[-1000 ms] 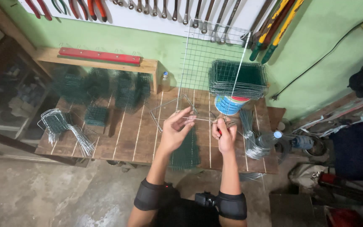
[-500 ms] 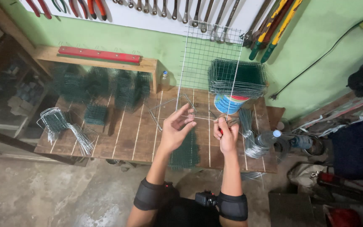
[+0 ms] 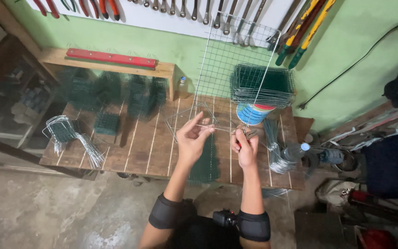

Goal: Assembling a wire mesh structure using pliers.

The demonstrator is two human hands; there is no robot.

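Fingers [image 3: 204, 125] of the left hand [image 3: 192, 140] loosely spread above a worn wooden plank workbench [image 3: 148, 147], thumb and forefinger pinched on one end of a thin straight length of bare steel wire [image 3: 217, 128], other fingers fanned open. Right hand [image 3: 245, 147] curled tight around red-handled pliers [image 3: 246, 137], knuckles up, meeting the far end of the same wire just beside a tall upright panel of silver wire mesh [image 3: 229, 64] leaning against the green wall. Wire held level over the bench between both hands, close to the foot of that panel; exact grip of the pliers' tip too small to tell. Flat piece of dark green mesh [image 3: 206, 161] lying on the planks beneath the wrists. Behind the right hand, a neat stack of green-coated mesh squares [image 3: 263, 85] resting on a round blue, white and red tub [image 3: 253, 113]. To the right, a bundle of bent silver wires [image 3: 275, 150] beside a clear plastic bottle with a blue cap [image 3: 295, 151]. At the bench's left edge, another bundle of curved silver wire pieces [image 3: 70, 136]. Along the wall above, a row of hanging hand tools [image 3: 180, 7].
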